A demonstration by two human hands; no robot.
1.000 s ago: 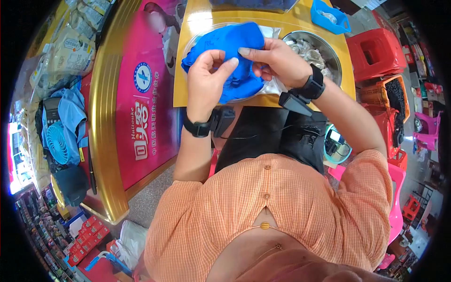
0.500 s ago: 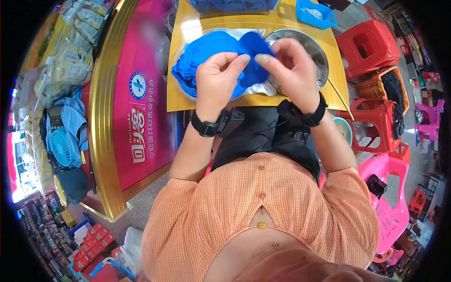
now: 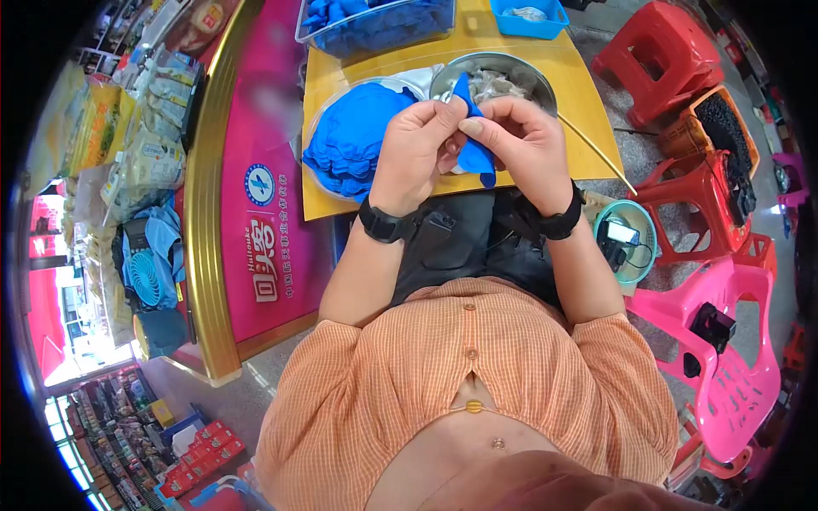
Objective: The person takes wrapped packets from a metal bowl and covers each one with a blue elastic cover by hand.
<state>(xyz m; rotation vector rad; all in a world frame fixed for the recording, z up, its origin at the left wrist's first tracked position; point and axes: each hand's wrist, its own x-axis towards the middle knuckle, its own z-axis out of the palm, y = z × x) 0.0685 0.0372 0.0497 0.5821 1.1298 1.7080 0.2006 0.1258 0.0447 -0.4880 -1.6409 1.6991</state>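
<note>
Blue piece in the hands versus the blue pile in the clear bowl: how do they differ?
The blue piece is single, folded narrow and pinched between the left hand and right hand; the blue pile is many, crumpled and untouched in the clear bowl. Both share the same bright blue.

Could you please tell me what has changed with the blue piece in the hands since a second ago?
The broad blue rubbery sheet is now a narrow folded strip, pinched between left hand and right hand. Both hands kept their hold throughout. The pile of blue pieces and the metal bowl remain on the yellow tabletop.
</note>
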